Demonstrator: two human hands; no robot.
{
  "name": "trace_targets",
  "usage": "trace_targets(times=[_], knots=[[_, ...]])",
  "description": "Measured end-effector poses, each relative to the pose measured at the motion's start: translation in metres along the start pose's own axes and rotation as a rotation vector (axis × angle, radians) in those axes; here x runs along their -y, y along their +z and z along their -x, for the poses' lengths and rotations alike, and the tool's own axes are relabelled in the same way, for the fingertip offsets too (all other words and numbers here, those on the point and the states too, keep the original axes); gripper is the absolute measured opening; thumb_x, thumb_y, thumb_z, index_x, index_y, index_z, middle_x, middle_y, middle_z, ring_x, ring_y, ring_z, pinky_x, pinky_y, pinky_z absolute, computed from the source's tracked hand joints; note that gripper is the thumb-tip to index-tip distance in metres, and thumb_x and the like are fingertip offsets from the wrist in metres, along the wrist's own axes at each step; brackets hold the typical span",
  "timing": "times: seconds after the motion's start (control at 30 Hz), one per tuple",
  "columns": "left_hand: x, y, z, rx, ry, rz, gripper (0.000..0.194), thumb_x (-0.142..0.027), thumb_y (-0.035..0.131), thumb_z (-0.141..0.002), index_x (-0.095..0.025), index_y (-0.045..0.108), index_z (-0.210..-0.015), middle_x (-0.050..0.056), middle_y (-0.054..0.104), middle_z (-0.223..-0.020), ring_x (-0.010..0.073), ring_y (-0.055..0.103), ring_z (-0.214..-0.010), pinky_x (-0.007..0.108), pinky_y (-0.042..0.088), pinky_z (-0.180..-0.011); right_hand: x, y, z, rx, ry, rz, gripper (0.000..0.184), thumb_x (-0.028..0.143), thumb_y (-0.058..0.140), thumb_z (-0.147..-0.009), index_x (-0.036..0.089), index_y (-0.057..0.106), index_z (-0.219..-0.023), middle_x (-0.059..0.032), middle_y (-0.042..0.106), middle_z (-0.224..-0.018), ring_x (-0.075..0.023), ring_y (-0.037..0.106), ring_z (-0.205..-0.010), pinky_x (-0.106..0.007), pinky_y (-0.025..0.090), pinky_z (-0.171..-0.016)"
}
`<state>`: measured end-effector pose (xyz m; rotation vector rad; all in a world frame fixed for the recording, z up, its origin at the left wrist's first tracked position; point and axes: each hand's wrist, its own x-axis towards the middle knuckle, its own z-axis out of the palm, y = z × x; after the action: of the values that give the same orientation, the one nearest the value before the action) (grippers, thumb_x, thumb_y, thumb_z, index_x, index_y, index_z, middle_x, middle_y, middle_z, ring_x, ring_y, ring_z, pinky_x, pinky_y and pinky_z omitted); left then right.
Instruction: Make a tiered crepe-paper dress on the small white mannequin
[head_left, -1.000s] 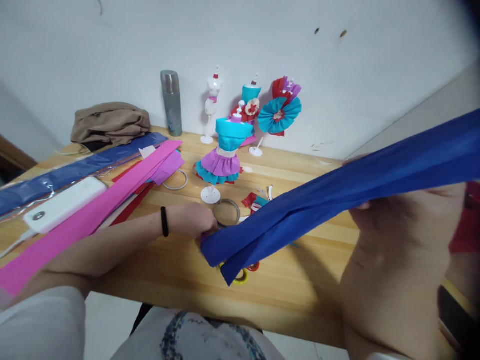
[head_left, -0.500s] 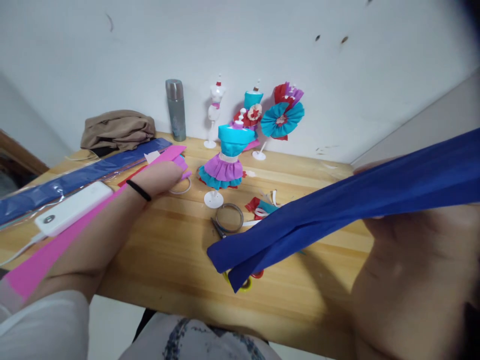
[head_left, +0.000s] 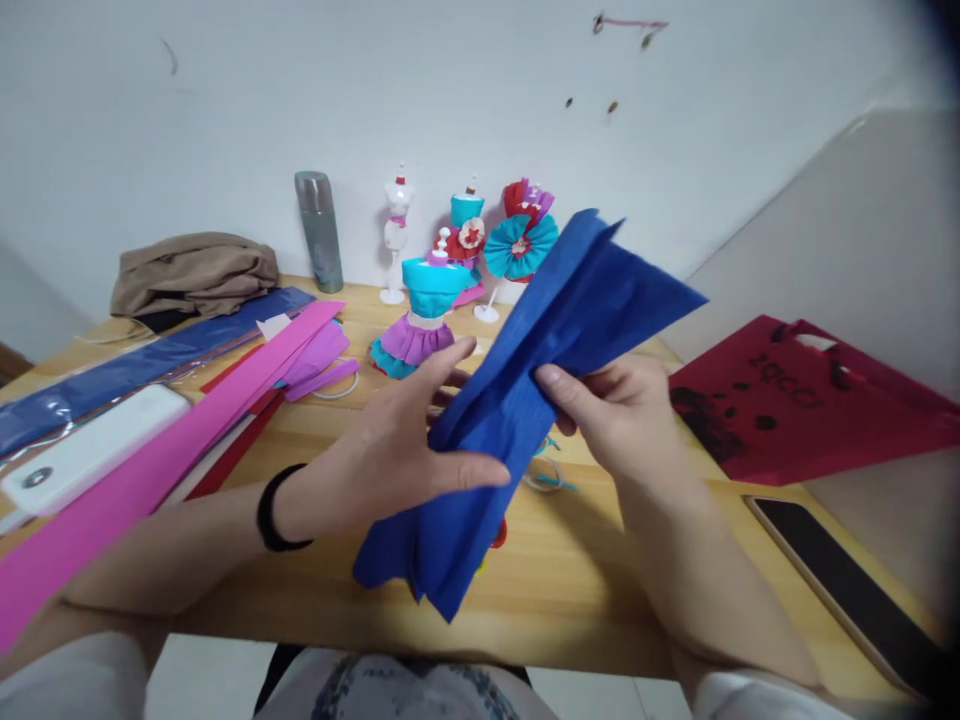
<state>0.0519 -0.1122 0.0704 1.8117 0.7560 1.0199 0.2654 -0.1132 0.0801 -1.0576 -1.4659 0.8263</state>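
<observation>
A folded length of blue crepe paper (head_left: 517, 370) is held slantwise above the table, its ends fanning out. My right hand (head_left: 622, 410) pinches its right edge, the thumb on the front and the other fingers behind. Around the left side of the paper is my left hand (head_left: 382, 445), thumb across the front, some fingers hidden behind, the index finger stretched out. Behind the paper stands a small dress form (head_left: 431, 290) in a turquoise top and a purple and turquoise ruffled skirt. Scissors with red (head_left: 499, 533) and yellow parts are mostly hidden below the paper.
Pink crepe paper strips (head_left: 172, 440), a white power bank (head_left: 97, 440) and a plastic-wrapped blue pack (head_left: 150, 345) lie left. Farther back are a brown cloth (head_left: 195, 275), a thermos (head_left: 320, 235) and more dress forms (head_left: 396, 215). A red bag (head_left: 795, 400) and a phone (head_left: 832, 580) are right.
The blue crepe paper has moved from the right to the middle, upright and gathered. My left hand has left the pink strips and come to the blue paper. The view has turned right.
</observation>
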Motion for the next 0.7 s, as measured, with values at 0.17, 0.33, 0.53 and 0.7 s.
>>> trace_targets(times=[0.17,0.33,0.53,0.7], knots=[[0.003,-0.001,-0.007,0.04,-0.127,0.2,0.031,-0.043,0.069,-0.086,-0.014,0.067,-0.076,0.004,0.068,-0.07,0.0163,0.061,-0.061,0.025,0.046,-0.052,-0.002,-0.004,0.005,-0.07,-0.112,-0.025,0.033,0.049,0.082,-0.076,0.022,0.067,-0.063,0.0031,0.053,-0.045,-0.0092,0.04,-0.035,-0.024,0.035,-0.034],[0.003,0.0,-0.005,0.081,-0.165,0.409,0.036,-0.049,0.07,-0.086,-0.014,0.068,-0.08,0.007,0.072,-0.077,0.0184,0.067,-0.069,0.028,0.053,-0.061,-0.011,-0.01,0.01,0.038,-0.124,-0.149,0.039,0.054,0.083,-0.073,0.027,0.076,-0.1,-0.0033,0.078,-0.088,-0.0219,0.073,-0.073,-0.033,0.062,-0.062],[0.004,0.002,-0.007,0.076,-0.124,0.397,0.031,-0.039,0.081,-0.076,-0.015,0.068,-0.091,0.005,0.073,-0.083,0.0196,0.069,-0.073,0.029,0.056,-0.063,-0.002,0.008,0.018,0.207,0.043,-0.092,0.031,0.049,0.081,-0.077,0.023,0.076,-0.092,-0.0029,0.079,-0.09,-0.0213,0.075,-0.077,-0.034,0.064,-0.07],[0.015,-0.007,-0.012,0.058,-0.109,0.175,0.036,-0.046,0.066,-0.087,-0.012,0.068,-0.075,0.008,0.073,-0.077,0.0182,0.066,-0.066,0.028,0.054,-0.059,-0.008,0.01,0.014,0.315,0.112,-0.096,0.038,0.057,0.078,-0.077,0.019,0.075,-0.083,-0.0026,0.075,-0.072,-0.0162,0.068,-0.058,-0.027,0.059,-0.054]])
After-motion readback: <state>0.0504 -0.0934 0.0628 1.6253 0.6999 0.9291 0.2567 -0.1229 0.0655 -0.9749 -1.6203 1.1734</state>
